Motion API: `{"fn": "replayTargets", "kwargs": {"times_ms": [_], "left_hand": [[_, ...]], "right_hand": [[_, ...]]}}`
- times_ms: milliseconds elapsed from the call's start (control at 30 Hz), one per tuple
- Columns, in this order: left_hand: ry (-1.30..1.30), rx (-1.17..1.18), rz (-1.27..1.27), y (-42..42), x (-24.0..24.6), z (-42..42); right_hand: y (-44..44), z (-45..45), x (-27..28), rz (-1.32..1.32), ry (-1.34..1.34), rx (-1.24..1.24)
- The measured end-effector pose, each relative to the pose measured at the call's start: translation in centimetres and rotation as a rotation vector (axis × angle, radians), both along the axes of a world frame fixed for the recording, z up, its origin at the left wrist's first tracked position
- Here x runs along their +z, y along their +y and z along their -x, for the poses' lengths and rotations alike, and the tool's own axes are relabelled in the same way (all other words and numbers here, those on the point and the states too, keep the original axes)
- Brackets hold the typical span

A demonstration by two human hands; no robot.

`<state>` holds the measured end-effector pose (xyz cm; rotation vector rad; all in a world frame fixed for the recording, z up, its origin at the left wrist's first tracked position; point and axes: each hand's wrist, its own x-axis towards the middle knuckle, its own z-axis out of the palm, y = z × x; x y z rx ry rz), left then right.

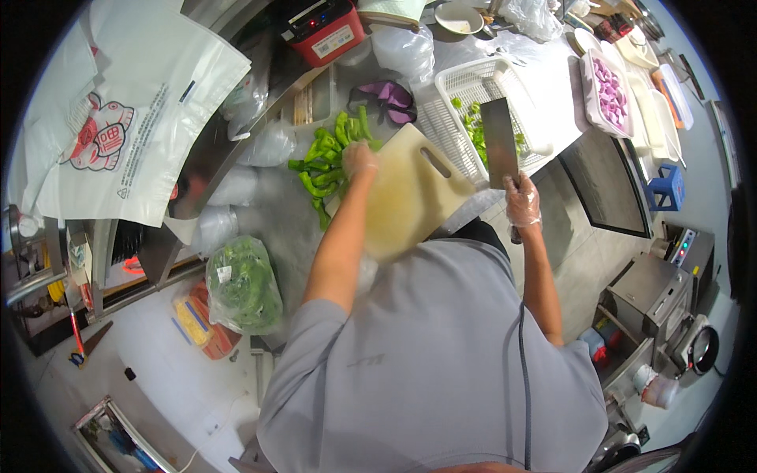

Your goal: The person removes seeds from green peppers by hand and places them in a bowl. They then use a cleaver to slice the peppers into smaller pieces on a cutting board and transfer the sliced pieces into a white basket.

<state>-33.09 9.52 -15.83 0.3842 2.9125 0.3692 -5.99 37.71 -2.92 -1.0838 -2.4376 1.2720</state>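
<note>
A plastic-gloved right hand, my right hand [523,202], grips the handle of a cleaver [500,139], its broad blade held upright in front of a white plastic basket [452,88]. Chopped green pepper pieces [475,130] lie inside that basket. My left hand [359,159], also gloved and slightly blurred, reaches to a pile of green pepper strips [325,148] at the left edge of a cutting board [402,189]. Its fingertips are against the strips; whether they close on any is hidden. The board's surface is damp and yellowish, with an oblong handle slot at its far right.
Purple onion skins or pieces [387,97] lie beyond the peppers. A clear container with sticks [310,97] stands behind. Bagged leafy greens [245,284] sit at left. A tray of cut purple onion [609,94] is far right. A red device [325,35] stands at the back.
</note>
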Motion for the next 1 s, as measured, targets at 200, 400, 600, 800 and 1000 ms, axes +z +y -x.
{"fn": "replayTargets", "kwargs": {"times_ms": [200, 400, 600, 800, 1000], "left_hand": [[0.181, -0.033, -0.44, -1.6, 1.8, -0.9], [0.527, -0.195, -0.667, -3.1, 10.7, -8.7], [0.565, -0.498, -0.514, -2.6, 9.0, -12.3], [0.239, -0.51, -0.26, -1.3, -0.1, -14.5], [0.312, -0.52, -0.33, -2.9, -1.6, -15.6]], "right_hand": [[-2.3, 0.9, 1.4, 0.067, -0.054, 0.009], [-3.5, -0.2, 2.6, 0.095, -0.055, 0.058], [-4.4, -0.5, 1.4, 0.09, -0.096, 0.132], [-6.9, 0.0, -0.6, -0.112, -0.21, 0.296], [-9.2, -0.4, -0.3, -0.157, -0.36, 0.518]]}}
